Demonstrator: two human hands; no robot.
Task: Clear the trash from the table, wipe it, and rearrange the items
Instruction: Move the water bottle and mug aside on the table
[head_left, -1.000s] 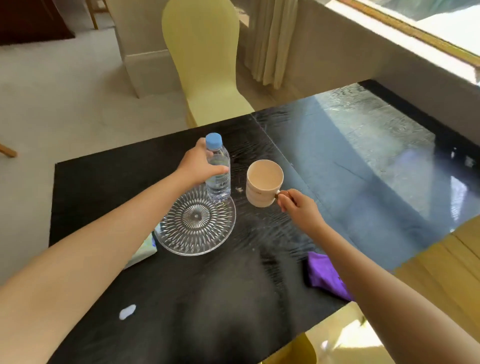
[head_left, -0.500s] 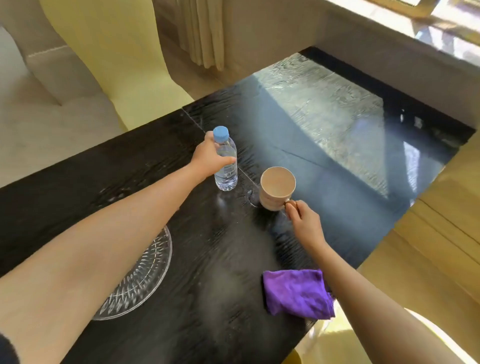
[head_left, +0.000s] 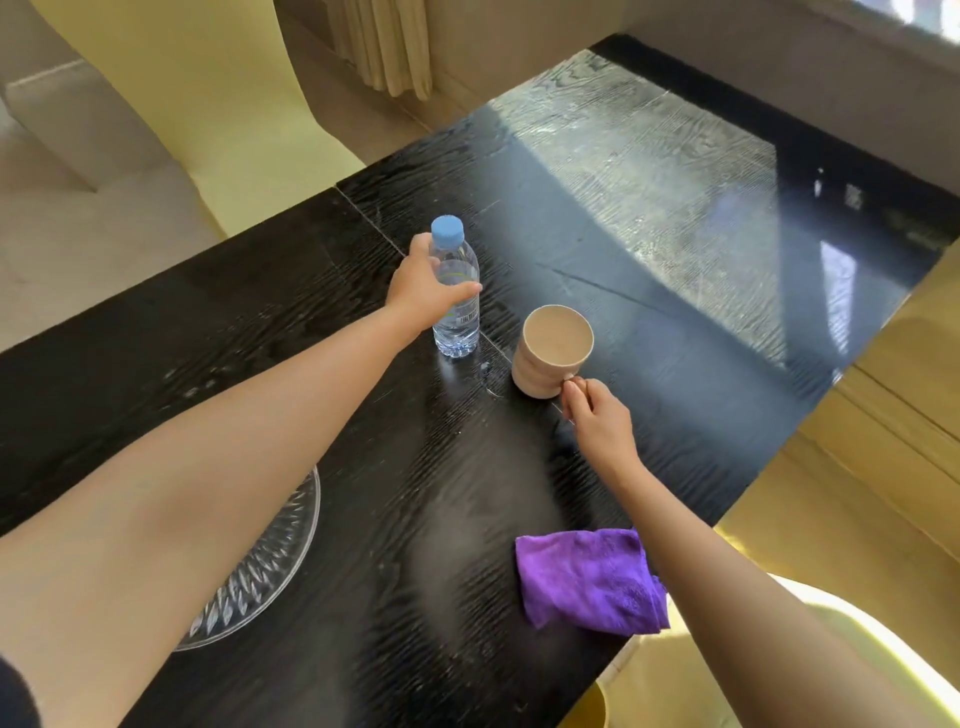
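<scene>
A: Where's the bottle (head_left: 457, 291)?
B: Upright on the table (head_left: 260, 312), just left of the mug (head_left: 550, 351). Left hand (head_left: 423, 286) wraps it.
A: And the mug?
B: Right hand (head_left: 597, 415) pinches its handle, on the mug's near side; cloth (head_left: 587, 579) lies nearer still.

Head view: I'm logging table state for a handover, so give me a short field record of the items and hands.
left hand: gripping water bottle, upright on table
right hand: pinching handle of beige mug, mug upright
purple cloth: crumpled near table's near edge, untouched
glass plate: partly hidden under left forearm
chairs: yellow
</scene>
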